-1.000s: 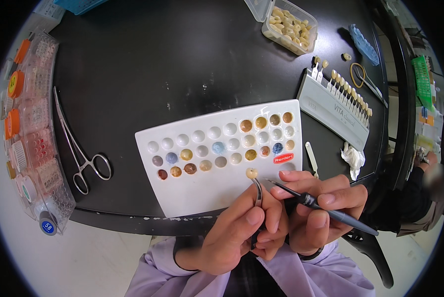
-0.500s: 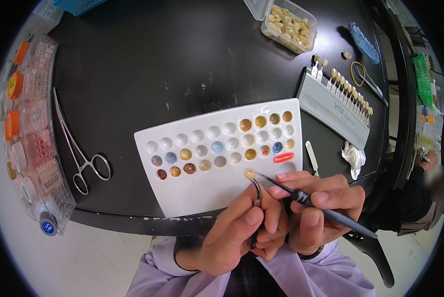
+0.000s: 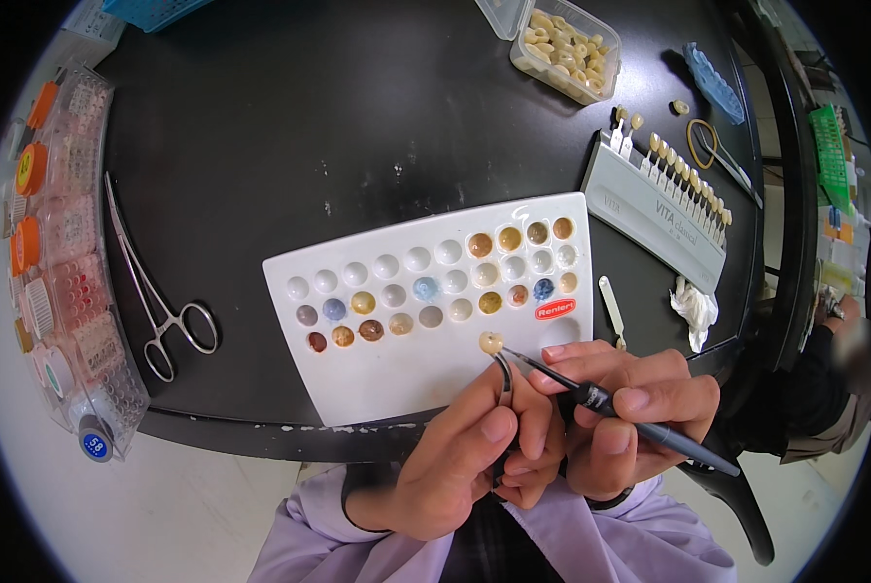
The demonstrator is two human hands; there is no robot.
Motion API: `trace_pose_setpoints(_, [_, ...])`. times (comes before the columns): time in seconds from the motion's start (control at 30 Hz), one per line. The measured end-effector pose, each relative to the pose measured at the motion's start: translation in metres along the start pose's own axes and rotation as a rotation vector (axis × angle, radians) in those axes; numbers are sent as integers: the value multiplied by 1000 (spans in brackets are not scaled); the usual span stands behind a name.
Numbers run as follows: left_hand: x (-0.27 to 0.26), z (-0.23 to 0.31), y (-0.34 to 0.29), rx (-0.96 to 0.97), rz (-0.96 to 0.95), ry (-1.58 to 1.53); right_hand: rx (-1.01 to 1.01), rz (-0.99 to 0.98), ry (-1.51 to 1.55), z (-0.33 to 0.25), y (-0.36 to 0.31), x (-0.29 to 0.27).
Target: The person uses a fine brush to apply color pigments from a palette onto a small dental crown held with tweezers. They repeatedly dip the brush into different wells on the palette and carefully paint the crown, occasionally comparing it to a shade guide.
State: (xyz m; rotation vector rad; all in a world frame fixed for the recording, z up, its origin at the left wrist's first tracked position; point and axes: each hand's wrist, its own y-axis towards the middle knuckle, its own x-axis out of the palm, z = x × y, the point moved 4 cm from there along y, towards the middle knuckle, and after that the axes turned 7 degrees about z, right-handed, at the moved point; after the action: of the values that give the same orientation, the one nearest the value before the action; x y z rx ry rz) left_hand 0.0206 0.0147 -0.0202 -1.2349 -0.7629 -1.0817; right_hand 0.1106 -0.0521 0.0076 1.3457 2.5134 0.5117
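My left hand [image 3: 460, 457] is closed round a pair of curved metal forceps [image 3: 505, 379], whose lower part is hidden by the fingers. At their tip sits a small cream tooth crown [image 3: 491, 342]. My right hand [image 3: 640, 408] grips a fine brush [image 3: 601, 398] with a dark handle, pinched like a pen. Its thin tip points left and ends just beside the crown; whether they touch I cannot tell. Both hands are over the near edge of a white palette [image 3: 358, 379] with rows of wells, several of them filled with brown, ochre, blue and pale pastes.
Scissor-handled clamps [image 3: 168, 311] lie left of the palette, by clear boxes and jars with orange lids [image 3: 29, 170]. To the right stand a tooth shade guide [image 3: 659, 214], crumpled tissue [image 3: 693, 313] and a small spatula [image 3: 611, 311]. An opened box of crowns [image 3: 570, 58] is at the back.
The brush tip has drawn back slightly to the right and down from the crown, as my right hand shifted a little. My left hand and the forceps stay put.
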Motion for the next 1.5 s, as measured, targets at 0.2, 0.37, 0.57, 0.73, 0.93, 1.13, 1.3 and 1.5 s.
trace_pose_setpoints(0.2, [0, 1, -2, -7, 38, 9, 22, 16, -31, 1, 0, 0])
trace_pose_setpoints(0.37, [-3, -2, 0, 26, 16, -10, 46, 83, 18, 1, -2, 0])
trace_pose_setpoints(0.57, [-7, -4, -2, -56, -42, -223, 100, 65, 239, 6, -4, -5])
trace_pose_setpoints(0.73, [-7, -2, -3, -58, -42, -215, 81, 53, 68, 1, -3, -4])
trace_pose_setpoints(0.93, [-6, 0, -3, -61, -39, -234, 123, 96, 103, 3, -6, -8])
trace_pose_setpoints(1.13, [-4, -1, -3, -57, -54, -262, 107, 78, 106, 1, -6, -5])
trace_pose_setpoints(1.3, [-6, 0, -5, -27, -25, -218, 83, 35, -29, -3, -2, -2])
trace_pose_setpoints(1.5, [-6, -2, -3, -30, -26, -225, 77, 60, -7, -1, -3, -4])
